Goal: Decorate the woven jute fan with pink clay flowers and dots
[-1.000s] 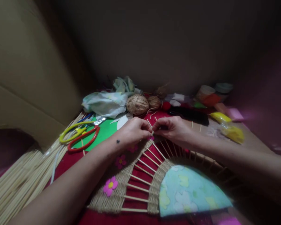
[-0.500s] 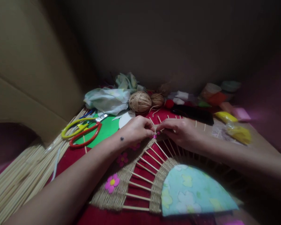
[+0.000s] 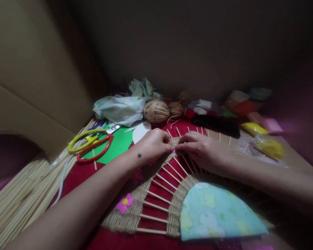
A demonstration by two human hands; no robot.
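Observation:
A fan-shaped piece of woven twine (image 3: 122,220) and thin sticks lies on red cloth, with a light blue flowered fabric half-circle (image 3: 216,211) at its base. Pink flowers with yellow centres sit on the outer twine band, one clear flower (image 3: 125,203) at the lower left. My left hand (image 3: 158,143) and my right hand (image 3: 195,147) meet at the top of that band. The fingers of both are pinched on a small pink piece (image 3: 174,151), mostly hidden between the fingertips.
Scissors with yellow and red handles (image 3: 95,146) lie on green sheet (image 3: 122,139). Behind are twine balls (image 3: 156,111), crumpled fabric (image 3: 120,109) and a black object (image 3: 216,125). Long sticks (image 3: 23,205) lie left; yellow packets (image 3: 270,147) right.
The view has shifted slightly. Both hands stay at the same place on the band, with the fingertips turned a little and less of the pink piece showing.

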